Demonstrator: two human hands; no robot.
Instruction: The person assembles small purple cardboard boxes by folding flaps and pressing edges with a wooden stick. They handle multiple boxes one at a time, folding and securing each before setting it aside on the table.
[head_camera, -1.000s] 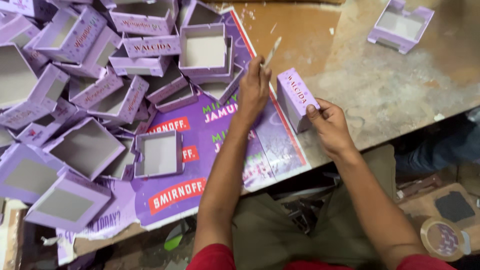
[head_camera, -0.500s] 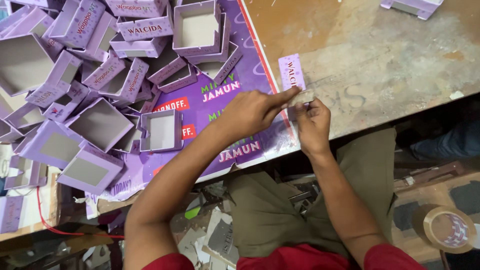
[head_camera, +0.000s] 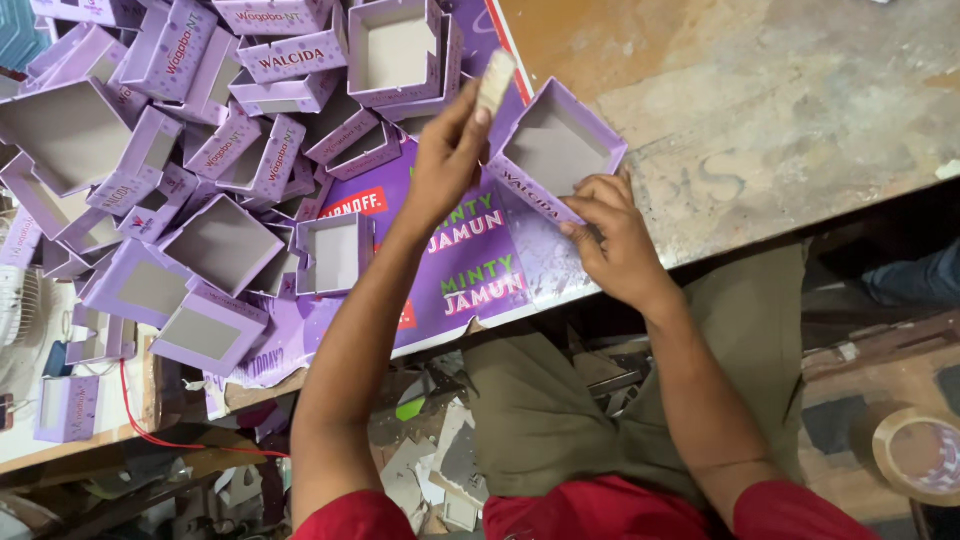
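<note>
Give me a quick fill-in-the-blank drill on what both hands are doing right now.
1. The right hand steadies an open box coloured ____.
2. The left hand holds a thin ____ above that box.
3. The pile of boxes lies on the person's ____ side.

Missing words: purple; stick; left

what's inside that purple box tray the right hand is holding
The purple box tray shows only a bare grey cardboard floor; nothing lies in it. The right hand covers its near corner, and what lies beneath it is hidden.
</note>
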